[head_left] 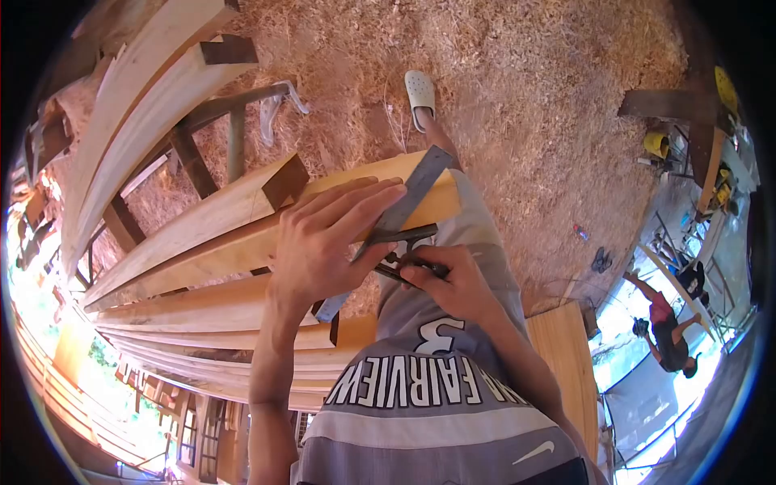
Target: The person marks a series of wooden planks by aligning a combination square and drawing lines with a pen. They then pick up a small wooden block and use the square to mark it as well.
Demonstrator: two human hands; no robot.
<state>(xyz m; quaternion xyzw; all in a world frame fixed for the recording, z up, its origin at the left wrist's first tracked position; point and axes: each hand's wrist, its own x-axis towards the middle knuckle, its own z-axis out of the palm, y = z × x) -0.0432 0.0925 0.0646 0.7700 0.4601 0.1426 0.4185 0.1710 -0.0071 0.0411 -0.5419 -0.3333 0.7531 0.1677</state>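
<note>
A combination square with a long metal blade point(414, 190) and a dark head point(408, 235) lies slantwise across the end of a squared timber beam point(432, 202). My left hand point(327, 234) bends over the blade and the beam, its fingers pressing the blade and its thumb near the head. The blade's lower end shows below that palm. Close on the right, my right hand point(449, 279) pinches the dark part of the square's head between thumb and fingers. The exact part gripped is partly hidden.
Another thick beam point(202, 206) lies alongside, with several stacked boards point(194, 315) nearer me. Long timbers point(153, 97) rest on a wooden support point(194, 162) at upper left. Shavings point(533, 97) cover the ground. A board point(566, 364) is at my right; another person point(669, 335) is farther right.
</note>
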